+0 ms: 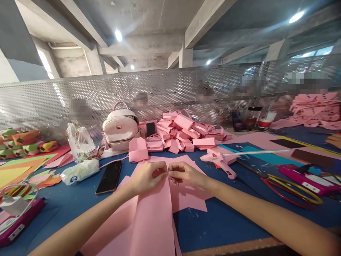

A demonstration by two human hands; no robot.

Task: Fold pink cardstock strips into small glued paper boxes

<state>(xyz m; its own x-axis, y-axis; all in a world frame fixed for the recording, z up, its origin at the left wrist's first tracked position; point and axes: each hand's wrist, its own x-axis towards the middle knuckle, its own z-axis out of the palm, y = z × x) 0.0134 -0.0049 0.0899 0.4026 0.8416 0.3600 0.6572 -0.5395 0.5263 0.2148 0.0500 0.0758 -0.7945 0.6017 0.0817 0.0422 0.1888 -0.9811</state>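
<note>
A long sheet of pink paper (156,220) runs from the near table edge up to my two hands, with a fold along its right side. My left hand (150,176) pinches the far end of that sheet between thumb and fingers. Right beside it, my right hand (186,175) has its fingertips pressed together at the same corner. Under my hands lie more pink sheets (189,201), flat on the blue table. A pink glue gun (220,161) lies on its side to the right of my right hand. Left of my left hand is a black phone (109,177).
Behind my hands are a heap of folded pink paper pieces (181,129) and a white backpack (119,129). Scissors (290,190) and a purple power strip (309,179) lie at right. Tissues (80,171) and coloured sheets (16,174) lie at left. A perforated metal screen (160,87) stands behind.
</note>
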